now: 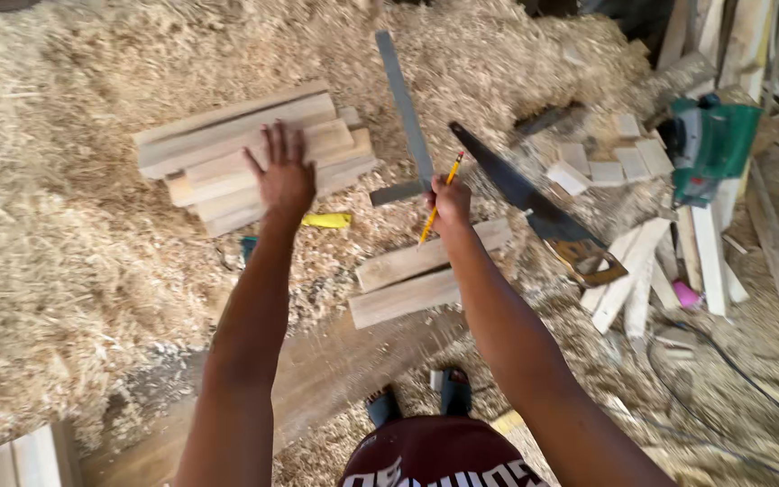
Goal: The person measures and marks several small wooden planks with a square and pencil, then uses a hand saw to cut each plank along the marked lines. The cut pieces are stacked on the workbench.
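Left hand reaches forward, fingers spread flat, palm down on a stack of short pale boards lying on deep wood shavings; it rests on the top boards, not closed around any. Right hand is clenched on a yellow pencil, point angled down toward two short boards lying side by side just below it. A grey steel square lies just beyond that hand. A handsaw lies to the right, handle toward the person. Small offcut blocks and a green power planer sit farther right. No bins or boxes visible; everything lies loose on the shavings.
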Demonstrator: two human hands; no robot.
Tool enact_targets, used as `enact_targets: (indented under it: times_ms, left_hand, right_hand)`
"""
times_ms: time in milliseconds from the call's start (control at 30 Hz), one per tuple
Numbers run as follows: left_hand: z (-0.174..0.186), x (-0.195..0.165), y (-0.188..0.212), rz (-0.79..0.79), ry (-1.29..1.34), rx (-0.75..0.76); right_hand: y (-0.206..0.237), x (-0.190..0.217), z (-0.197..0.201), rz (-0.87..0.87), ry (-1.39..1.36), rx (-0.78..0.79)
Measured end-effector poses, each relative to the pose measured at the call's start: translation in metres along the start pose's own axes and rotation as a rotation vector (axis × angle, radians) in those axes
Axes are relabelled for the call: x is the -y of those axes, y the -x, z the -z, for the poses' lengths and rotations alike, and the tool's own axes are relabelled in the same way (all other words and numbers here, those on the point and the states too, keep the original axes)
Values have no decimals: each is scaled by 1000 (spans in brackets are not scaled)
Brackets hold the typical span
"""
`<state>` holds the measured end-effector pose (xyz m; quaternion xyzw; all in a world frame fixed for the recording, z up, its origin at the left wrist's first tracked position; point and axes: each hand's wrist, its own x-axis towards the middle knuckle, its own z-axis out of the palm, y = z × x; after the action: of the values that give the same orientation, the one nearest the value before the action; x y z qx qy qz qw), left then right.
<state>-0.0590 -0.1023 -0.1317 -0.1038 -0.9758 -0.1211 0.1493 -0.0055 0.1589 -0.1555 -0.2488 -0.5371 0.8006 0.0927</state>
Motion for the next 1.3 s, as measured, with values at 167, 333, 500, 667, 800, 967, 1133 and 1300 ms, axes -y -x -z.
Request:
enact_targets:
  times_ms: [167,333,500,667,800,967,1133,1300]
  left_hand:
    - [-64,-90,53,-187,177,30]
    - [-100,-170,122,-404,431,178]
    - [-106,-204,177,-490,469,313]
    - [-108,-221,202,-537,422,358]
    - [-114,-227,208,-499,380,320]
    - [-114,-228,209,-427,450,251]
    - [-105,-229,207,-424,500,221]
    - [-100,-228,201,-446,531,243]
  right_hand:
    - [18,-18,92,-13,117,-119]
    - [51,-37,171,-93,172,-142]
    - [86,-59,208,-108,212,-158]
    - [106,-74,223,-174,202,-168]
    - [105,-77,227,-169,215,-151]
    - [99,-72,226,-243,172,-139]
    - [94,-66,230,-259,196,-11]
    - [89,-63,232,-299,226,40]
